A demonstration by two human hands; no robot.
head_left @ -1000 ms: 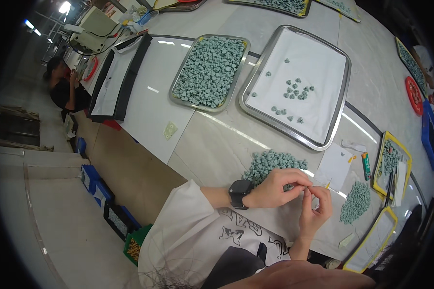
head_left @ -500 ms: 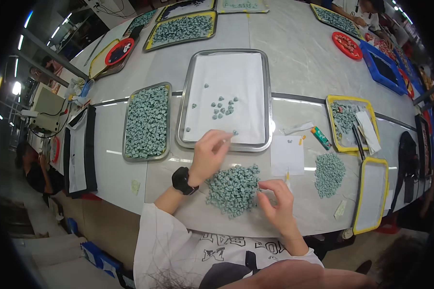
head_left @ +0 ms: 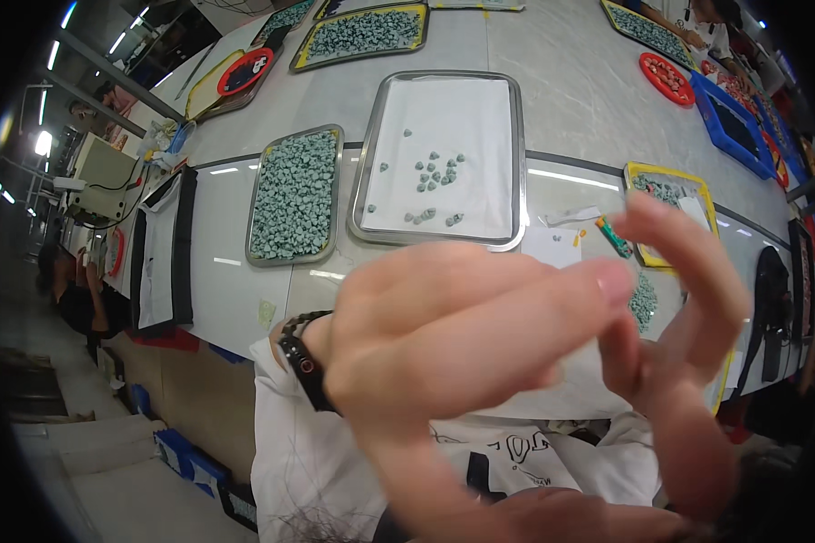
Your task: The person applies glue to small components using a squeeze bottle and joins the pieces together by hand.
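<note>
Both hands are lifted close to the camera, blurred, over the near part of the table. My left hand (head_left: 444,335), with a dark watch (head_left: 306,371) on its wrist, is closed, its fingers curled and pressed together; whether they hold something small is hidden. My right hand (head_left: 697,335) faces it, index finger and thumb bent and apart around the left fingertips, with nothing visible between them. Beyond the hands lies a metal tray (head_left: 519,154) lined with white cloth (head_left: 462,109). Small grey-green heart-like pieces (head_left: 433,170) are scattered on it. The loose pile on the table is hidden behind my left hand.
A metal tray full of green pieces (head_left: 294,195) stands left of the lined tray. To the right are a white paper (head_left: 543,242), a green tube (head_left: 614,237), a yellow-rimmed tray (head_left: 638,170) and another small pile (head_left: 643,303). Co-workers sit at the far edges.
Both hands have risen from the table and pile toward the camera and come together. More green pieces show along the lined tray's near side. The whole view has shifted slightly.
</note>
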